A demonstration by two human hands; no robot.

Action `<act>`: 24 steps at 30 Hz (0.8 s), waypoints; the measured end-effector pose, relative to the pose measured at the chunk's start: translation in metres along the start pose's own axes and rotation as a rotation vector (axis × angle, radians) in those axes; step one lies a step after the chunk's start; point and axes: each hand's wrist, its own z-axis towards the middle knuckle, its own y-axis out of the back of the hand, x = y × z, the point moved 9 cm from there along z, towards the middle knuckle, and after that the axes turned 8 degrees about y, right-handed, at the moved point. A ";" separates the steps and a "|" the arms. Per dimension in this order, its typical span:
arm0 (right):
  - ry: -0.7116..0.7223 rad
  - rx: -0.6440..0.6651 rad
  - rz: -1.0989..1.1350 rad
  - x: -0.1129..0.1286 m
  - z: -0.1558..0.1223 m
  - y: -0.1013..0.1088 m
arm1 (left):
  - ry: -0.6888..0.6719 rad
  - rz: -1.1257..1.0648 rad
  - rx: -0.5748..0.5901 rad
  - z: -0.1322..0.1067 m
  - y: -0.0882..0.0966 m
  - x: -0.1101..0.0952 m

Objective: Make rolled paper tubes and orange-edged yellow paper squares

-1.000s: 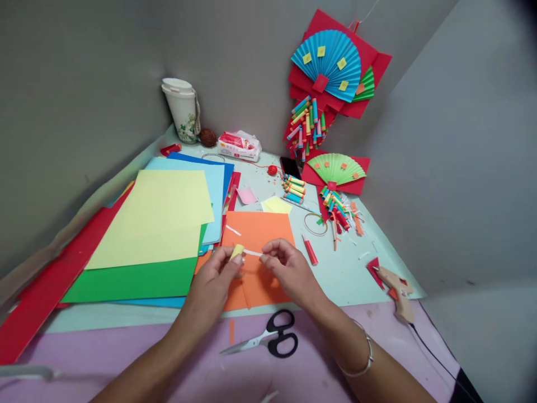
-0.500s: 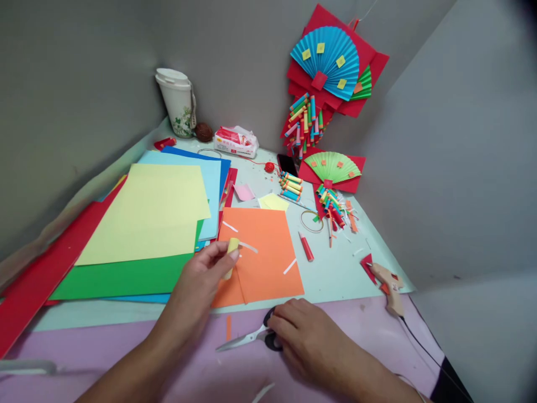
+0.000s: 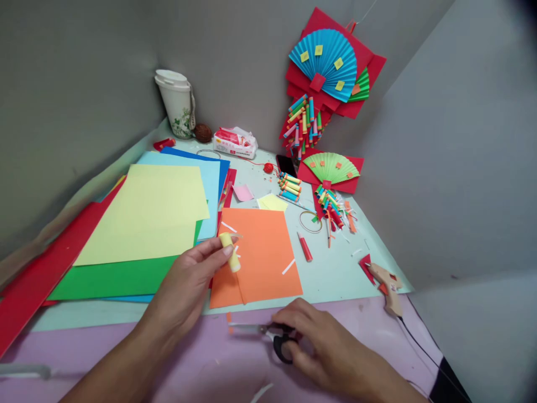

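Observation:
Between thumb and fingers, my left hand (image 3: 191,274) pinches a small rolled yellow paper tube (image 3: 230,253) above the orange paper sheet (image 3: 264,246). A thin pale strip sticks out near the tube's upper end. My right hand (image 3: 319,341) grips black-handled scissors (image 3: 282,337) over the purple table edge, its thumb at the lower handle loop. The blades point left and look nearly closed, their tips close to a small orange strip (image 3: 229,322). White strips (image 3: 288,267) lie on the orange sheet, and a red glue tube (image 3: 305,247) rests to its right.
Coloured paper sheets (image 3: 142,218) are stacked at left. A glue gun (image 3: 386,282) with its cord lies at right. Farther back are a tape ring (image 3: 311,221), small paper rolls (image 3: 289,187), a fan decoration (image 3: 331,168), a tissue pack (image 3: 235,143) and a white cup (image 3: 175,103).
The scissors have lifted and swung so the blades lie nearly level, with my right thumb now at the lower loop. My left hand has tilted the yellow tube the other way.

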 end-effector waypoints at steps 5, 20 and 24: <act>-0.012 -0.140 0.233 -0.004 0.005 0.012 | 0.001 -0.022 0.021 0.000 -0.001 0.000; -0.030 -0.452 0.158 -0.014 0.035 0.024 | -0.015 0.028 0.077 0.003 -0.003 0.008; -0.021 -0.482 0.163 -0.014 0.037 0.022 | -0.001 0.031 0.101 0.003 -0.006 0.012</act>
